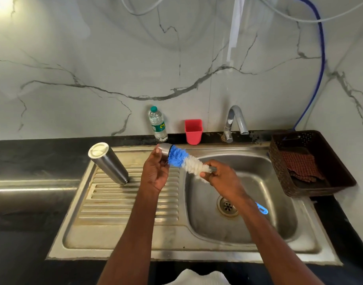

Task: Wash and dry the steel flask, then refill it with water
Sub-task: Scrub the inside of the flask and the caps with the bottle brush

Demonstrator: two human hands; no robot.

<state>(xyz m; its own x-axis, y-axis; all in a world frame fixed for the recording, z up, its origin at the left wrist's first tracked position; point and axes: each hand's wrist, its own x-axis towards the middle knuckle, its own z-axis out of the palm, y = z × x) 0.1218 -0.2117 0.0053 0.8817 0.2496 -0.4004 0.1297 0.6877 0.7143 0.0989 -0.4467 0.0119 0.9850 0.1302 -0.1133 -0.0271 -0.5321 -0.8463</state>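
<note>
Over the sink (279, 246), the left hand (154, 173) grips the cap (165, 150) while the right hand (223, 177) pinches the brush (186, 161); the flask (108, 163), inverted on the left drainboard, looks rigid, wet-slippery, best gripped mid-body.

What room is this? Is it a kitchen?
Most likely a kitchen, at the washing-up spot. There is a steel sink with a ribbed draining board, a tap on a dark counter, and a marble-look wall behind. A bottle brush is being used there.
</note>
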